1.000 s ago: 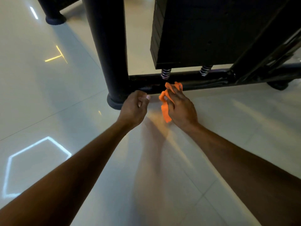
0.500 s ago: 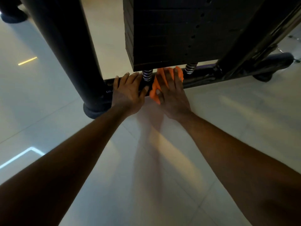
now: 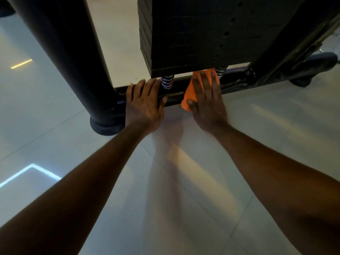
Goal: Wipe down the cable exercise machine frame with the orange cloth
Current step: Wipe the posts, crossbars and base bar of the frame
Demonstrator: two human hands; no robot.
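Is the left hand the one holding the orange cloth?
No, the right hand presses the orange cloth on the bottom bar; the left hand rests bare.

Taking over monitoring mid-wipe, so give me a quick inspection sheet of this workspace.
Surface: pale glossy tiled floor with light reflections.
Job's things: orange cloth draped over the black base bar, between two springs under the weight stack.
Clutter: nothing seen.
Grippers: right hand presses the cloth flat; left hand rests flat on the bar.
Cables: nothing seen.
Surroundings: thick black upright post at left, rubber foot at right.
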